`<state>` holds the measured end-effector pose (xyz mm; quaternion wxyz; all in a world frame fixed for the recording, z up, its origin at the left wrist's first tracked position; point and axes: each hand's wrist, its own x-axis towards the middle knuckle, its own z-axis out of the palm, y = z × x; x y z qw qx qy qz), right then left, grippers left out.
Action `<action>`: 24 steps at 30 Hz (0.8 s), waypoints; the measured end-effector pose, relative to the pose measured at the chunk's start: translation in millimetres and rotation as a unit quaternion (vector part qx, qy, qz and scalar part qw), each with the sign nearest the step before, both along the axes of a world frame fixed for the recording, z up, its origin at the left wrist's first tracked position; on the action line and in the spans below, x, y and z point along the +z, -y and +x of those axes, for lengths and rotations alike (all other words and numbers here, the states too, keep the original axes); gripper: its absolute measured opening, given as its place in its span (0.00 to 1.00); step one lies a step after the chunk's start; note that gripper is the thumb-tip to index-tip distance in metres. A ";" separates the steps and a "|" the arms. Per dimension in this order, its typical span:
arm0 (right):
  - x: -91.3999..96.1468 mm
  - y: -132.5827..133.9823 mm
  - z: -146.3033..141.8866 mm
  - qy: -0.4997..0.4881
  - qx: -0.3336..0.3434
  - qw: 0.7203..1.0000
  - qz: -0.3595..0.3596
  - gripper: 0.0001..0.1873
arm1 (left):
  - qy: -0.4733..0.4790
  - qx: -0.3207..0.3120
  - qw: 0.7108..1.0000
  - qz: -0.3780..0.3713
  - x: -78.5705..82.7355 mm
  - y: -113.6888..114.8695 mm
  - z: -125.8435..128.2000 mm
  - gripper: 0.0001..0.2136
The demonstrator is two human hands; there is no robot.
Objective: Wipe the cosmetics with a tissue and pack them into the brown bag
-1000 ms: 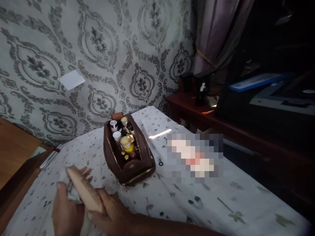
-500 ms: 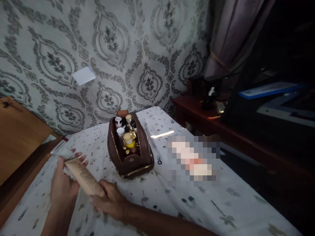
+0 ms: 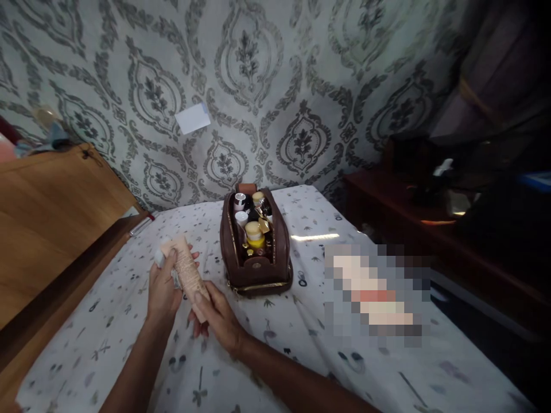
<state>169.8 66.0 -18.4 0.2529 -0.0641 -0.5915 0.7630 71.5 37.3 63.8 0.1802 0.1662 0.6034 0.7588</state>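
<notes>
A beige squeeze tube (image 3: pixel 187 269) with small printed text slants between my two hands, above the bed. My left hand (image 3: pixel 164 287) grips its upper end, thumb across the front and fingers behind. A pale, whitish thing (image 3: pixel 159 256) shows beside that thumb; its kind is unclear. The lower end sits in my right hand (image 3: pixel 219 315), with the thumb pressed on the print and fingers curled underneath. Just beyond the hands stands a brown toiletry bag (image 3: pixel 258 278), unzipped. Several small jars and bottles fill it, among them a yellow jar (image 3: pixel 255 238) with a cream lid.
A patterned white sheet (image 3: pixel 275 355) covers the surface. To the right lies a pixelated, blurred item (image 3: pixel 372 295). A wooden board (image 3: pixel 55 212) stands at the left, and a dark red table (image 3: pixel 374 195) with small items at the right. Behind is a patterned wall (image 3: pixel 258 92).
The view has turned left, so the bag appears farther right. Both hands have raised the tube and tipped it more upright. My left thumb now lies over the tube's upper end.
</notes>
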 end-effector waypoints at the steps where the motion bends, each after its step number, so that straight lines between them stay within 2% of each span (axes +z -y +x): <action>1: -1.5 0.3 -1.2 -0.001 0.004 1.000 -0.011 0.21 | 0.005 0.001 1.000 0.001 -2.4 0.5 0.5 0.25; 2: -2.8 0.7 -1.8 -0.002 -0.016 1.000 0.002 0.21 | 0.009 0.004 1.000 0.003 -5.6 0.8 2.5 0.25; 4: -4.6 1.1 -1.5 -0.002 -0.101 0.993 0.065 0.20 | 0.015 0.000 1.000 0.000 -13.5 1.5 10.0 0.25; 7: -4.8 0.5 1.6 0.015 -0.194 0.969 0.152 0.27 | 0.029 -0.030 0.999 -0.013 -25.2 2.8 22.4 0.27; 9: -3.1 -0.7 4.1 0.025 -0.202 0.962 0.179 0.31 | 0.039 -0.033 0.999 -0.009 -30.5 4.2 26.0 0.26; 11: -0.5 -2.1 5.8 0.014 -0.182 0.966 0.185 0.32 | 0.050 -0.030 0.998 0.001 -32.7 5.7 24.8 0.26; 14: 0.9 -3.0 5.7 -0.014 -0.134 0.979 0.155 0.31 | 0.063 -0.042 0.997 -0.008 -30.4 7.9 18.9 0.26; 16: -1.7 -2.1 4.4 -0.023 -0.133 0.980 0.148 0.30 | 0.057 -0.021 0.998 -0.009 -24.8 8.7 15.5 0.25; 18: -6.1 -0.5 3.2 -0.023 -0.165 0.969 0.181 0.30 | 0.044 0.024 0.999 0.004 -16.3 8.7 12.5 0.23; 21: -11.2 2.5 3.9 0.026 -0.204 0.939 0.277 0.31 | 0.011 0.075 0.997 0.028 -2.3 7.7 5.9 0.19; 24: -10.6 5.8 7.2 0.078 -0.194 0.918 0.337 0.31 | -0.007 0.069 0.997 0.044 4.7 6.1 -4.1 0.15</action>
